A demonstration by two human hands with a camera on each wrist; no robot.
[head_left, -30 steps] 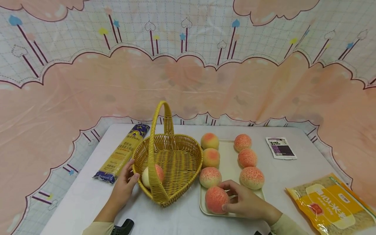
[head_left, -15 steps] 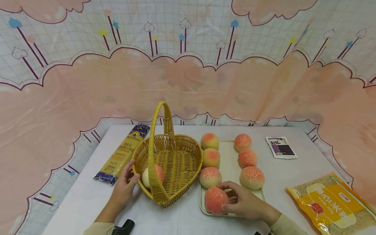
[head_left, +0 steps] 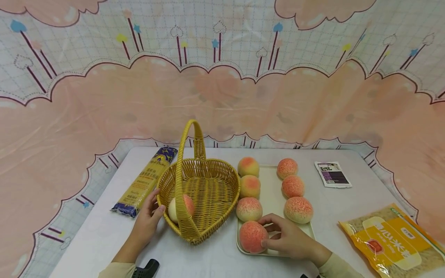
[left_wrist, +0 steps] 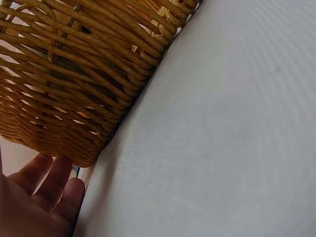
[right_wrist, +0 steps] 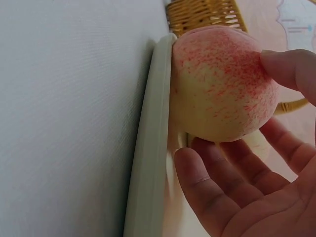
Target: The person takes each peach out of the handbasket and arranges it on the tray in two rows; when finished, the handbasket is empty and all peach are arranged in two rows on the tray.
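Observation:
My right hand [head_left: 290, 237] holds a red-speckled peach [head_left: 253, 237] at the tray's near left corner. In the right wrist view the thumb presses the peach's red top, and the fingers reach around its far side and below. A cream tray [head_left: 270, 193] lies under it, with several more peaches in two columns along its left and right sides. My left hand [head_left: 147, 222] touches the outer left side of a yellow wicker basket [head_left: 212, 227], fingers extended against the weave in the left wrist view. One pale peach [head_left: 172, 211] sits inside the basket, partly behind its tall handle.
A spaghetti packet [head_left: 140, 183] lies left of the basket. At the table's right are a small white-and-purple sachet [head_left: 333, 175] and an orange bag of grain [head_left: 393, 243]. A patterned curtain [head_left: 222, 100] hangs behind the white table [head_left: 205, 262].
The peach at my right hand has shifted slightly left, while that hand stays almost in place. My left hand and the basket have not moved.

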